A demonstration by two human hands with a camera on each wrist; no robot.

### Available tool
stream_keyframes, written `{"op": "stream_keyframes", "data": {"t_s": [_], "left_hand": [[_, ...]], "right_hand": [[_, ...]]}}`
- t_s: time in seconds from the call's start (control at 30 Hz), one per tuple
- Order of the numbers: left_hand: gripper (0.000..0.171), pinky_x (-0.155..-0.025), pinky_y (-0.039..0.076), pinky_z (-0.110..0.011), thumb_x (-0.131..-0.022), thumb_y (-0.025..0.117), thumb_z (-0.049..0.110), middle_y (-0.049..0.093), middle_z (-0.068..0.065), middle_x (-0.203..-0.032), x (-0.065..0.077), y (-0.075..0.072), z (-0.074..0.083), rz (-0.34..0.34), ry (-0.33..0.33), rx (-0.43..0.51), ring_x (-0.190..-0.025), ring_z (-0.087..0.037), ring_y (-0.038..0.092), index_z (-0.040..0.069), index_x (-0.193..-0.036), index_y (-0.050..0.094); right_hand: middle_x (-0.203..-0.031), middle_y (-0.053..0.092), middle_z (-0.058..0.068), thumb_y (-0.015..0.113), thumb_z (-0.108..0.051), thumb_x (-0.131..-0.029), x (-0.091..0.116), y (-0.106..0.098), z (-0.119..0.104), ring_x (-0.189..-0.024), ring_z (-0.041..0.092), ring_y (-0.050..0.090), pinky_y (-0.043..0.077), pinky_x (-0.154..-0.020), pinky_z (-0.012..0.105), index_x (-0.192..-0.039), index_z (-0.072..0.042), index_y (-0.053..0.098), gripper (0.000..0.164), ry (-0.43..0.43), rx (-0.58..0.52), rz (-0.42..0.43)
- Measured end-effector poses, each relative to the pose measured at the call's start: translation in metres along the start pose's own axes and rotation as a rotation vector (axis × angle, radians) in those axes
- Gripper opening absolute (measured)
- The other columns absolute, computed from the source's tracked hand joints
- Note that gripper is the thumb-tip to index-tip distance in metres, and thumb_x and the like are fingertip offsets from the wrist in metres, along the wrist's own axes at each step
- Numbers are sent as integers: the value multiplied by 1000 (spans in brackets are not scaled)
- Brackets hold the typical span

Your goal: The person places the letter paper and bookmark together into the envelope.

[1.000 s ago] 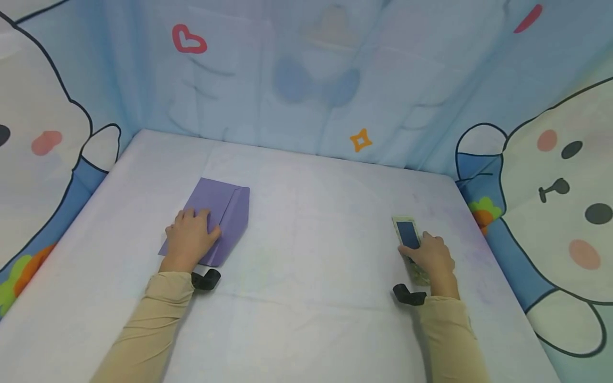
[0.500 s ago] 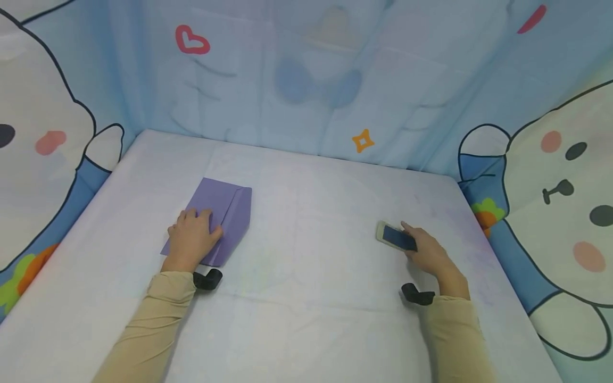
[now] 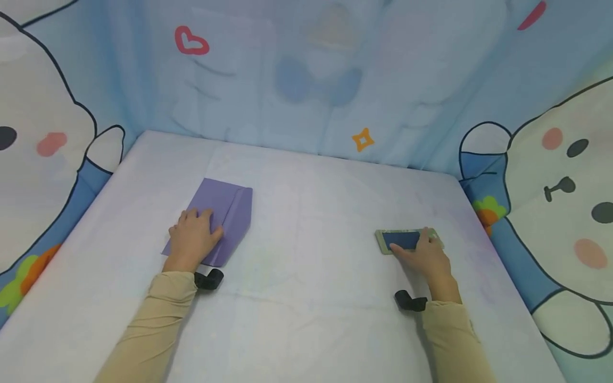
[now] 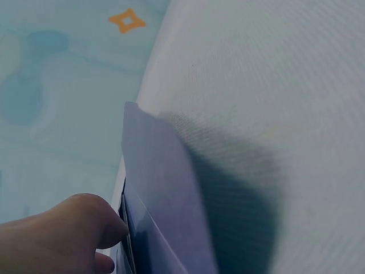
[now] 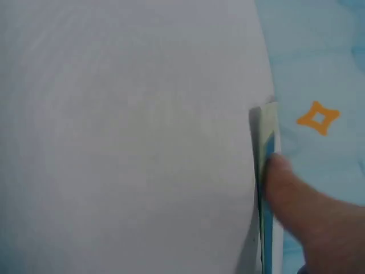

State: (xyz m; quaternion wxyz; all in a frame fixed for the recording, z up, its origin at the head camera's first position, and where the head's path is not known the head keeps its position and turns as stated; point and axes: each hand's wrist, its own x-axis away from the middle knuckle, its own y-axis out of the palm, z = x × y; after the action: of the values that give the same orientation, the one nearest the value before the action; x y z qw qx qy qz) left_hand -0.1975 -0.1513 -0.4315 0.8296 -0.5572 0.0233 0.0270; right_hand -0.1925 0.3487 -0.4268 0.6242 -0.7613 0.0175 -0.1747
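A purple envelope lies on the white-covered table at the left, its flap side raised a little in the left wrist view. My left hand rests on it with fingers spread, the thumb by the fold. At the right, my right hand holds a flat, pale-green card-like piece with a dark blue panel, thumb at its near side and a finger across the top. The right wrist view shows this thin piece edge-on, low over the cloth; my palm and fingers cover part of it.
The white tablecloth spans between both hands. A blue curtain with cartoon prints hangs behind the far edge and down both sides. A black wrist camera mount sits on the left wrist, another on the right.
My right hand has picked up the card-like piece, turned it from lengthwise to crosswise and lowered it toward the table. The left hand and the envelope have kept their place.
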Motion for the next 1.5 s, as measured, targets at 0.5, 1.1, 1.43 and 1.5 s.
{"op": "stream_keyframes", "data": {"t_s": [0.5, 1.1, 1.43, 1.5], "left_hand": [[49, -89, 37, -70, -89, 54, 34, 49, -31, -129, -1, 3, -3, 15, 1, -7, -127, -54, 38, 3, -128, 55], [50, -90, 36, -71, -88, 54, 34, 48, -31, -130, -2, 5, -4, 17, -4, 2, -128, -54, 36, 4, -128, 55], [50, -90, 35, -71, -89, 53, 32, 48, -32, -130, -2, 1, -3, 22, -6, 14, -129, -54, 36, 4, -130, 54], [50, -90, 35, -70, -89, 53, 32, 48, -31, -130, -2, 3, -3, 15, -5, 14, -128, -53, 36, 4, -130, 54]], "right_hand": [[-155, 1, 30, 71, -29, -84, -35, -15, 26, -139, 55, 9, 19, -105, 68, -152, -7, 16, 90, -450, -163, -184], [-127, 43, 43, 68, -34, -85, -34, -15, -17, -117, 53, 44, 40, -97, 57, -133, 22, 32, 83, -77, -55, -14], [-148, 12, 39, 67, -32, -86, -38, -23, -23, -135, 58, 9, 19, -109, 64, -147, 10, 2, 99, 5, -168, -161], [-149, 8, 39, 68, -33, -86, -37, -25, -21, -136, 58, 7, 18, -109, 65, -148, 8, -2, 102, 20, -186, -189]]}}
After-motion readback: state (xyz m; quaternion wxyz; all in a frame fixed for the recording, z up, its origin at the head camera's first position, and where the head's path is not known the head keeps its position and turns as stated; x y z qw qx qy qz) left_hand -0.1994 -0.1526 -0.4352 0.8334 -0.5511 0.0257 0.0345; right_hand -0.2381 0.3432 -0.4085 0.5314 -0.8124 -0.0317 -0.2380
